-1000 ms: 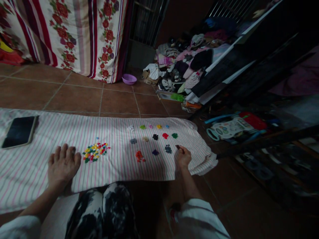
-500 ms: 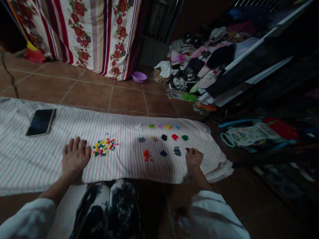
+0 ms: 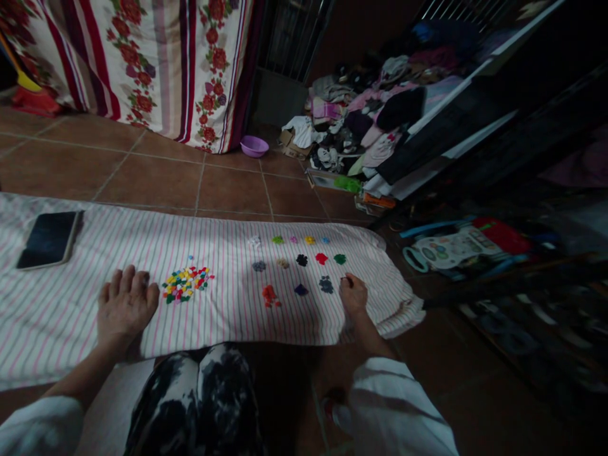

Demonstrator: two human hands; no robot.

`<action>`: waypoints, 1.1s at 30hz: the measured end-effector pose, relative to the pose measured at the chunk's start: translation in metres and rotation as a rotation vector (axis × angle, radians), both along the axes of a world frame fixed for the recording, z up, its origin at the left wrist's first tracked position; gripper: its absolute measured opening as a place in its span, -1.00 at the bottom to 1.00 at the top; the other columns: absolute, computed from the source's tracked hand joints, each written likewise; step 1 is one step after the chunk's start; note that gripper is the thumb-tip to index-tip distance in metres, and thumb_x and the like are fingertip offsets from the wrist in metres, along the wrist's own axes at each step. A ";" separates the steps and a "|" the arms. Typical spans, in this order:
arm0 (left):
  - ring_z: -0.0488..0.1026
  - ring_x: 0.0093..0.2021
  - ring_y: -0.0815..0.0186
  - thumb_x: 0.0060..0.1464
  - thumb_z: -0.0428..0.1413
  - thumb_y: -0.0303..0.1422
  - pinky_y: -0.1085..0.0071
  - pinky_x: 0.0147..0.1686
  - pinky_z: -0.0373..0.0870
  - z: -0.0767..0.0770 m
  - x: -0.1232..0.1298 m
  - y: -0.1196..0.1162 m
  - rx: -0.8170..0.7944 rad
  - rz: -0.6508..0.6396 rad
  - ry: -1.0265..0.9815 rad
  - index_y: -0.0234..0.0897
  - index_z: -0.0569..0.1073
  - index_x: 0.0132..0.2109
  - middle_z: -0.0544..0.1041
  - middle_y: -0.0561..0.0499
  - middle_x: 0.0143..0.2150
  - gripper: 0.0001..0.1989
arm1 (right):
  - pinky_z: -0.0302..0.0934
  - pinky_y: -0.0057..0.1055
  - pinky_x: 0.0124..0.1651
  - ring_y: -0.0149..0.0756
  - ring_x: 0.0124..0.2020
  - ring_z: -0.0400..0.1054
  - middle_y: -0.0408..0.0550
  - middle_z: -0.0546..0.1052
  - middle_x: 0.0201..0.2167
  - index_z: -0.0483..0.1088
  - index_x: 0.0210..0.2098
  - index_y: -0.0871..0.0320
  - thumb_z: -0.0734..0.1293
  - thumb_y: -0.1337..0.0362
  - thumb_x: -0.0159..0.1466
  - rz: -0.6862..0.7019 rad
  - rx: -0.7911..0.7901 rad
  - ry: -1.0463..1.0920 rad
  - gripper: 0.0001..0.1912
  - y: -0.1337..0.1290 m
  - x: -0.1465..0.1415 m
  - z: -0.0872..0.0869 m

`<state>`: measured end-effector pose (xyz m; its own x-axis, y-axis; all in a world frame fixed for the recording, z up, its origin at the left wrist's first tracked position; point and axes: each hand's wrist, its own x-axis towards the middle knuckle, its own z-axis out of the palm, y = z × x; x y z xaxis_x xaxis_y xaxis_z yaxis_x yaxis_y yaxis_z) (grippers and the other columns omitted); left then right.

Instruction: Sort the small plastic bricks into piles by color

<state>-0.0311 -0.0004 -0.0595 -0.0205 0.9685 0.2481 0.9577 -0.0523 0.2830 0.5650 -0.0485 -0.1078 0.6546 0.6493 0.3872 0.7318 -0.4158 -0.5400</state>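
My left hand (image 3: pixel 126 301) lies palm down with spread fingers on the striped cloth (image 3: pixel 204 326), just left of a mixed pile of small coloured pieces (image 3: pixel 186 285). My right hand (image 3: pixel 354 294) is at the right side of the cloth with its fingers pinched together. Something dark shows at its fingertips, too small to make out. Left of these fingers is a grey-blue pile (image 3: pixel 325 285), then a dark blue pile (image 3: pixel 301 290) and an orange pile (image 3: pixel 269 295). Farther back are more single-colour piles, among them a green pile (image 3: pixel 340 259) and a red pile (image 3: pixel 322 258).
A phone (image 3: pixel 49 239) lies on the cloth at the left. Beyond, on the tiled floor, are a purple basin (image 3: pixel 254 146), a floral curtain (image 3: pixel 161 69) and a heap of clothes (image 3: pixel 365 120). A toy-like panel (image 3: pixel 449 248) stands at the right.
The whole view has shifted, so things appear farther left. My right hand stays at the same spot beside the grey-blue pile, its fingers still pinched. My left hand rests as before.
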 end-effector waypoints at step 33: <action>0.10 0.45 -0.20 0.29 -0.18 -0.22 -0.19 0.36 0.08 0.002 0.005 0.003 -0.031 0.035 0.066 -0.46 0.41 0.24 0.28 -0.43 0.39 -0.44 | 0.40 -0.40 -0.05 -0.30 -0.16 0.51 -0.03 0.59 -0.10 0.52 0.00 0.07 0.23 0.38 0.30 0.875 -0.069 0.253 -0.65 0.028 -0.351 0.036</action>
<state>-0.0259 0.0021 -0.0579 -0.0390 0.9747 0.2202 0.9753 -0.0108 0.2205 0.2139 -0.0209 -0.0720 -0.0224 0.9704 0.2406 0.6642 0.1943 -0.7218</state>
